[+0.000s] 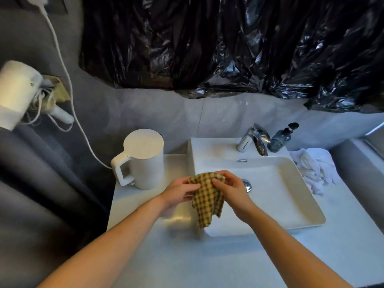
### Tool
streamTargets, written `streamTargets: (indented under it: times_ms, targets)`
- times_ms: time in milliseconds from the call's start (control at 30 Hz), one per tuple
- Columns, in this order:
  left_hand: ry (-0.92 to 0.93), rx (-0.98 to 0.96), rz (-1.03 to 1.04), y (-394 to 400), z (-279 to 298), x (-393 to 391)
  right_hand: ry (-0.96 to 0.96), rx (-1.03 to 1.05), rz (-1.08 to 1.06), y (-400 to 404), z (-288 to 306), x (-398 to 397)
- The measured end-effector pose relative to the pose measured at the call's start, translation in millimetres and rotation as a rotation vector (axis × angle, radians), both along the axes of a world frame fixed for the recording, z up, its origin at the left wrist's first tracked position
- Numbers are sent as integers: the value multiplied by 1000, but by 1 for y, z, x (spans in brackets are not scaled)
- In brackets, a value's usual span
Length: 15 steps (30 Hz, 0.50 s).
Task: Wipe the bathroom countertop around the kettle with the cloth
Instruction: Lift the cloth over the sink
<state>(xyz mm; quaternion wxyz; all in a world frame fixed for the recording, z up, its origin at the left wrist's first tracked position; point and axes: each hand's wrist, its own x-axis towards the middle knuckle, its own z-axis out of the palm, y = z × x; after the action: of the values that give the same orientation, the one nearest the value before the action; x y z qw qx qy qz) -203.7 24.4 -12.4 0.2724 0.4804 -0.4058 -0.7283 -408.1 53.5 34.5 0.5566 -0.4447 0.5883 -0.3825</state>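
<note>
A yellow and black checked cloth hangs bunched between both hands, above the left edge of the sink. My left hand grips its left side and my right hand grips its top right. The white kettle stands upright on the white countertop just left of my hands, its handle facing left. Its white cord runs up the wall to a plug.
A white rectangular sink with a chrome tap lies to the right. A dark soap bottle stands behind it. Crumpled white towels lie at the right. A white hair dryer hangs on the left wall.
</note>
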Motion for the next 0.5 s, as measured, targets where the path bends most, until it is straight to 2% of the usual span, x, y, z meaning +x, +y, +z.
streamTargets:
  times_ms: [100, 233, 500]
  targets:
    - [-119, -100, 146, -39, 2, -22, 71, 66, -135, -41, -6, -21]
    - [-280, -165, 179, -92, -6, -45, 96, 153, -223, -95, -23, -46]
    - [-446, -146, 353, -192, -27, -86, 215, 129, -241, -202, -43, -61]
